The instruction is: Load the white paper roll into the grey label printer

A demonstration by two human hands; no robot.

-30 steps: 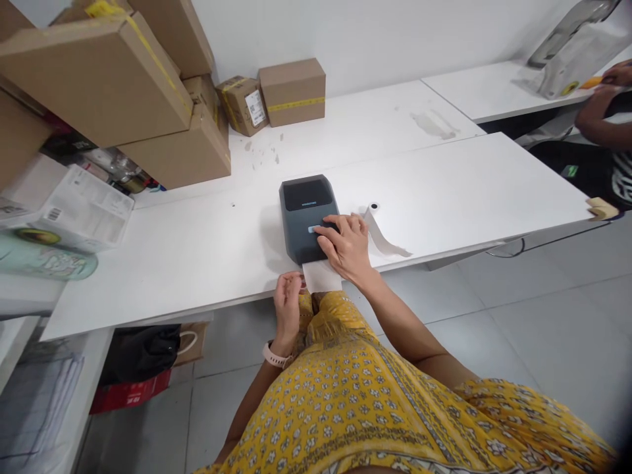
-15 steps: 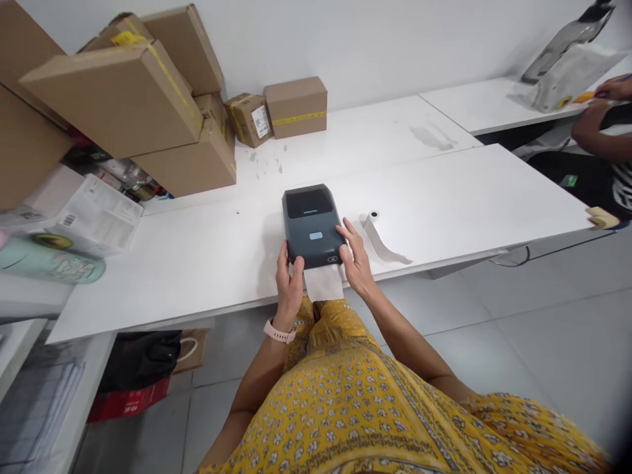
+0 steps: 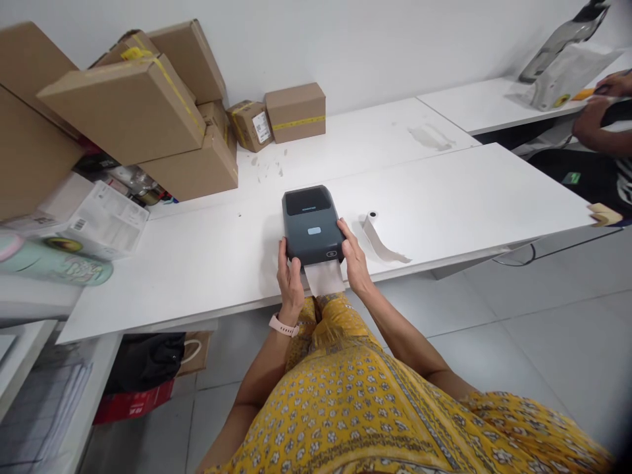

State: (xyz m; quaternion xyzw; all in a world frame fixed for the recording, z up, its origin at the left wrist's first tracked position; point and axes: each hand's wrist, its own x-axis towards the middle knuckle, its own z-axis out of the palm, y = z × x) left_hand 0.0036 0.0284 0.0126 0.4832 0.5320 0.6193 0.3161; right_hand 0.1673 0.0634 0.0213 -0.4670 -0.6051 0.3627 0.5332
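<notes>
A dark grey-blue portable label printer rests on the white table near its front edge. White paper sticks out of its front end and reaches past the table edge. My left hand grips the near left corner, thumb at the front. On the opposite side, my right hand holds the near right corner, its fingers lying along the side. A small paper roll stands just right of the printer, with its loose strip trailing toward me.
Cardboard boxes are stacked at the left, with smaller boxes by the wall. A mint-green bottle lies left. At far right, another person's arm is beside a clear pouch. The table's front edge runs below my hands.
My right hand's fingers have come off the printer's top edge and now lie along its side. The printer stays about where it was; the view has shifted slightly.
</notes>
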